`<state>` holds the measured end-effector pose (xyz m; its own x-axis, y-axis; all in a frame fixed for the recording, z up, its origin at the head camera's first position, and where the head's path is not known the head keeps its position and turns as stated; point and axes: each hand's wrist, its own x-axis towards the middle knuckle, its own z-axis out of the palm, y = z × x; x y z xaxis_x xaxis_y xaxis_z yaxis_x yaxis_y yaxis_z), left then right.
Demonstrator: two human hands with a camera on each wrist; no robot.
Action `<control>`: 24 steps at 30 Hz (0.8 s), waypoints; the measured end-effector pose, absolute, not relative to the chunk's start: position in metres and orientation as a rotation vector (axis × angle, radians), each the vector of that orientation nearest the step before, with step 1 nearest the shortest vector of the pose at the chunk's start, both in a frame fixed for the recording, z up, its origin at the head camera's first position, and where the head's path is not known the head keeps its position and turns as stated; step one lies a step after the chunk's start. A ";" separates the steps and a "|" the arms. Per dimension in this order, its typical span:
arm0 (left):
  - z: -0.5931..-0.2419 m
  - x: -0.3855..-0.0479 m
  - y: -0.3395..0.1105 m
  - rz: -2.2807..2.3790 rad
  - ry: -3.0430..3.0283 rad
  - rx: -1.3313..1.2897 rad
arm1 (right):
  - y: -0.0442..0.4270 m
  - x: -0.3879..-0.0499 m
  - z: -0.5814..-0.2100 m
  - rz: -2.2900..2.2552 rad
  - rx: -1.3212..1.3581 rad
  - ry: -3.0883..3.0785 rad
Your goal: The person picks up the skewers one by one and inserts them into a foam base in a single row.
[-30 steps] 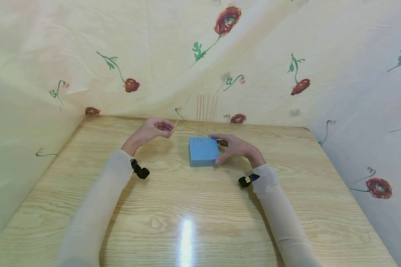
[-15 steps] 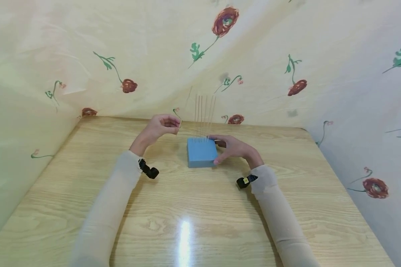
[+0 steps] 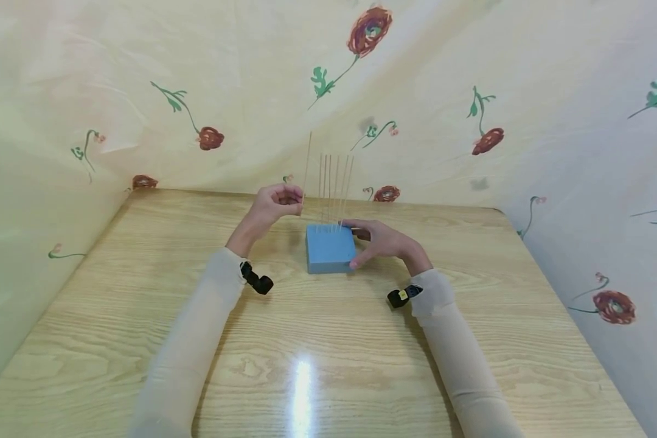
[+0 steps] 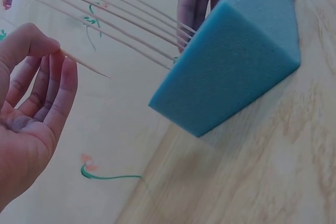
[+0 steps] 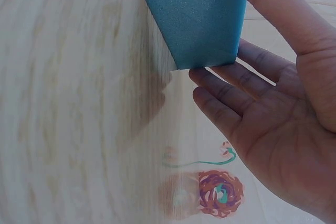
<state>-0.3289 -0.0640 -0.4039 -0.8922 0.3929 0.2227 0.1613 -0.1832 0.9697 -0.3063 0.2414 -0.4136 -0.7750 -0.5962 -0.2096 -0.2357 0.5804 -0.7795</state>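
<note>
A blue foam block (image 3: 331,250) lies on the table with several thin wooden skewers (image 4: 126,27) standing in a row along its far side. My left hand (image 3: 272,210) pinches another skewer (image 3: 308,159) between thumb and fingertips, left of the block. That skewer stands nearly upright, and in the left wrist view its pointed tip sticks out below the fingers, apart from the foam. On the block's right side, my right hand (image 3: 382,241) holds it, thumb at the near corner and fingers toward the back. Some right-hand fingers are hidden behind the block in the left wrist view.
The wood-grain table (image 3: 328,340) reaches back to a wall covered with flower-print sheeting (image 3: 252,91). More sheeting hangs at the left and right sides. Black wrist cameras sit on both sleeves, the left one (image 3: 258,281) closest to the block's near left.
My left hand has moved right toward the block, and its skewer has turned more upright. The right hand stays on the block, and the standing skewers keep their places.
</note>
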 end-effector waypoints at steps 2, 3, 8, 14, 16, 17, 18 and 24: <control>-0.405 -0.327 -0.062 2.217 1.902 0.648 | 0.241 -0.307 -0.414 -1.074 -0.658 2.355; -0.406 -0.327 -0.062 2.221 1.899 0.646 | 0.241 -0.307 -0.414 -1.073 -0.657 2.355; -0.410 -0.326 -0.058 2.239 1.901 0.625 | 0.242 -0.306 -0.413 -1.074 -0.653 2.351; -0.414 -0.326 -0.053 2.280 1.875 0.601 | 0.242 -0.306 -0.413 -1.080 -0.673 2.346; -0.414 -0.326 -0.052 2.285 1.875 0.604 | 0.242 -0.306 -0.413 -1.084 -0.676 2.344; -0.415 -0.326 -0.051 2.283 1.879 0.606 | 0.242 -0.306 -0.413 -1.086 -0.677 2.345; -0.416 -0.327 -0.050 2.279 1.885 0.608 | 0.242 -0.306 -0.413 -1.087 -0.672 2.346; -0.419 -0.330 -0.047 2.251 1.927 0.584 | 0.242 -0.307 -0.413 -1.071 -0.667 2.359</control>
<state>-0.3296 -0.0470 -0.4194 -0.9182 0.3360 0.2099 0.1557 -0.1812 0.9711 -0.3067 0.2418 -0.4125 -0.7755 -0.5961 -0.2080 -0.2360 0.5792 -0.7803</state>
